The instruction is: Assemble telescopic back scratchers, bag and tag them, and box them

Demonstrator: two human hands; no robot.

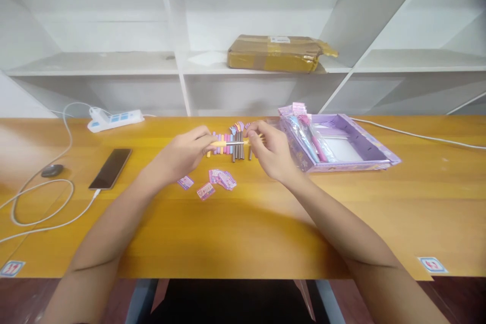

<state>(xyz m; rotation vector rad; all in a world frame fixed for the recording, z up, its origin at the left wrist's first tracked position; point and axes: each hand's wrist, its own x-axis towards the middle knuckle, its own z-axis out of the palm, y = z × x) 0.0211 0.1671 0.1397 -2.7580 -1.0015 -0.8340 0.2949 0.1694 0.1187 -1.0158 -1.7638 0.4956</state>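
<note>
My left hand [184, 152] grips the yellow handle end of a small back scratcher [234, 143]. Its thin metal shaft spans the gap to my right hand [271, 152], whose fingers pinch the yellow head end. Beneath it on the table lies a row of colored handles [228, 137] in purple, pink, blue and yellow. Dark metal tubes [238, 153] lie at the right of that row, with small hand-shaped heads [239, 126] just behind. Several printed pink-purple cards [224, 178] are scattered nearer me. My fingers partly cover both ends of the scratcher.
A purple open box [374, 154] stands to the right, with plastic-wrapped scratchers [317, 142] on its left side. At left are a phone [111, 168] on a charging cable, a dark mouse-like object [52, 170] and a power strip [117, 120]. A taped carton [273, 54] rests on the shelf.
</note>
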